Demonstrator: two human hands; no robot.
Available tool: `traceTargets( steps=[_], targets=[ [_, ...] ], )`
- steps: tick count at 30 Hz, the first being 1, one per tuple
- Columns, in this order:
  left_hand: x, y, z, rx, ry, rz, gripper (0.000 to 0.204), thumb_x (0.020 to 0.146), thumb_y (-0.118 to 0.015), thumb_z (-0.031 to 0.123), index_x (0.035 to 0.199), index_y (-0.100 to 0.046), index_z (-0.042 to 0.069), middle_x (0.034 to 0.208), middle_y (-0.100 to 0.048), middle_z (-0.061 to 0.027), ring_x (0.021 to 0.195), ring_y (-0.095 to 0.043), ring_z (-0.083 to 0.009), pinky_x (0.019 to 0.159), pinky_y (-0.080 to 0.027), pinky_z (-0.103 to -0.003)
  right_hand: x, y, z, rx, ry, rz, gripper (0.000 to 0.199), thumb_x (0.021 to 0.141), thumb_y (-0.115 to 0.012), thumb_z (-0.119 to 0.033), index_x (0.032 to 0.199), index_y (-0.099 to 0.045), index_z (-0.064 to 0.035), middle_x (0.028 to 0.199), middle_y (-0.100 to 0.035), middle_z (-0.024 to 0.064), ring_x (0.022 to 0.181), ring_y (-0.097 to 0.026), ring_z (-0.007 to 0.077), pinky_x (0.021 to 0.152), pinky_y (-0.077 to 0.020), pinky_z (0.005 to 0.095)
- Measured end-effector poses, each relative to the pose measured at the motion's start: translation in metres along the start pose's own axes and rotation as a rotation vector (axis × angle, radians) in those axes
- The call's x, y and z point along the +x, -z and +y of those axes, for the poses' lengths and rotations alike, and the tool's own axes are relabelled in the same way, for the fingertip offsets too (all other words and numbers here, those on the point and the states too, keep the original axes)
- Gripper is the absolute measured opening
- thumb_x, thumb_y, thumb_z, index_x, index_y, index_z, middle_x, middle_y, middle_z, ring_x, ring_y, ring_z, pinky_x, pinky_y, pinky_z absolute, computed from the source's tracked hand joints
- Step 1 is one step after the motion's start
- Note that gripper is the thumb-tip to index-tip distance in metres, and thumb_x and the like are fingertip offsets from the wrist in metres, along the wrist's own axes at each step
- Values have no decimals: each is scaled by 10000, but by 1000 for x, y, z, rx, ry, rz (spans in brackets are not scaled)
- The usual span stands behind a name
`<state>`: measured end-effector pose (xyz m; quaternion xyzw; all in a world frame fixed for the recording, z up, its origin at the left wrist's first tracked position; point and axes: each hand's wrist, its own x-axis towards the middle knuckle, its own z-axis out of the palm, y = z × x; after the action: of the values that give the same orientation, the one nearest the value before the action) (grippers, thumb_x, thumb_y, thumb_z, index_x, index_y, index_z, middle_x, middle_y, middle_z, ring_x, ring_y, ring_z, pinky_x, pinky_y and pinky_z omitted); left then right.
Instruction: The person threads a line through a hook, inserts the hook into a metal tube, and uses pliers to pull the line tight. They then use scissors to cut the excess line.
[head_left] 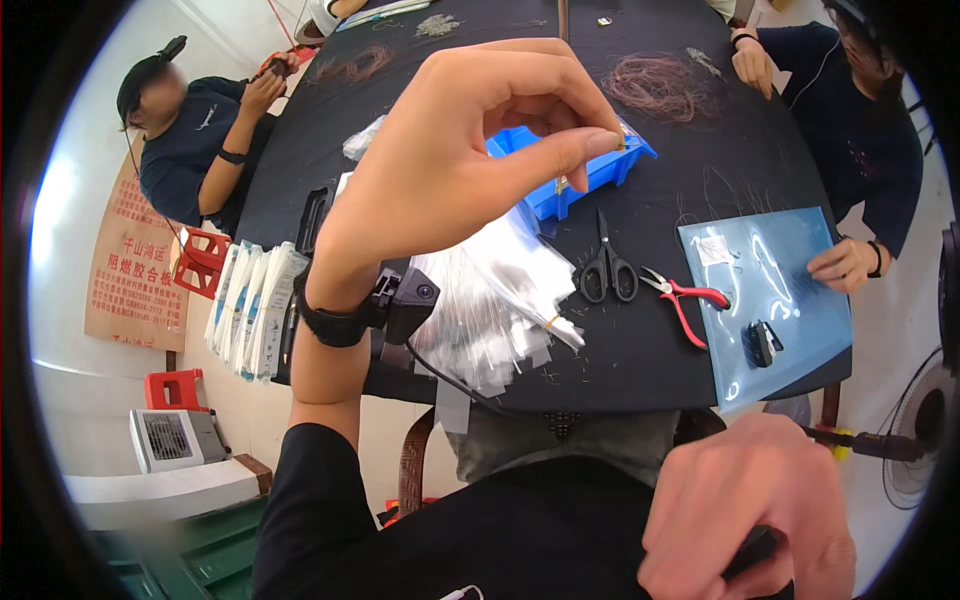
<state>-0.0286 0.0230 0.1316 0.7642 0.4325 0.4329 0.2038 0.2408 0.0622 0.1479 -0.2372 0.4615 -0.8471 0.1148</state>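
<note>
My left hand [490, 150] is raised over the table, thumb and fingertips pinched together on something tiny that I cannot make out. Behind it stands a blue plastic bin [585, 185], partly covered by the hand. Low at the right, close to my body, is my right hand [745, 505], its fingers curled under and their tips hidden. Under my left forearm lies a pile of clear plastic bags [480, 300]. Black-handled scissors [608, 268] and red-handled pliers [688, 300] lie to its right.
A blue plastic folder [780, 270] carries a black stapler [766, 345], and a person's hand [842, 265] touches it. Coiled reddish wire [660, 88] lies farther back. Wrapped white packets [255, 310] sit at the left edge. Another person [205, 135] sits beyond the left side.
</note>
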Motion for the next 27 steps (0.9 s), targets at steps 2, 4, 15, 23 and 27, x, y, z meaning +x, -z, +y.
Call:
traceTargets(
  steps=[2, 4, 15, 23, 27],
  targets=[
    [-1, 0, 0, -17, 4, -2, 96, 977, -710, -46, 1067, -734, -66, 1040, -686, -107, 851, -712, -152, 805, -592, -282, 0, -1, 7, -159, 58, 158, 127, 960, -706, -141, 1003, -826, -135, 733, -558, 133, 621, -598, 282, 506, -413, 428],
    [0, 1, -1, -53, 10, -5, 91, 973, -715, -45, 1061, -731, -63, 1037, -679, -101, 852, -713, -150, 806, -593, -282, -2, -8, 20, -520, 159, 517, 173, 888, -730, -23, 1025, -786, -112, 791, -581, 130, 659, -587, 268, 531, -438, 411],
    [-2, 6, 8, -28, 25, -14, 66, 977, -718, -23, 1039, -723, -45, 1025, -671, -101, 839, -726, -152, 786, -592, -285, -71, 53, 99, -1767, -765, 1300, 583, 749, -923, -310, 1207, -660, -63, 1155, -595, 109, 1113, -572, 320, 904, -472, 455],
    [-1, 5, 8, -63, 8, -15, 79, 965, -715, -51, 1044, -716, -56, 1024, -665, -106, 830, -719, -155, 769, -585, -276, -70, 57, 109, -1846, -792, 1259, 290, 899, -755, -89, 1145, -613, -30, 1128, -559, 156, 1059, -578, 353, 906, -481, 467],
    [-1, 5, 7, -64, -44, -21, 93, 952, -721, -68, 1044, -726, -57, 1033, -673, -116, 827, -718, -157, 762, -587, -274, -69, 56, 107, -1796, -749, 1363, 234, 941, -721, -91, 1126, -598, -17, 1152, -567, 180, 1059, -609, 355, 842, -508, 453]
  ],
)
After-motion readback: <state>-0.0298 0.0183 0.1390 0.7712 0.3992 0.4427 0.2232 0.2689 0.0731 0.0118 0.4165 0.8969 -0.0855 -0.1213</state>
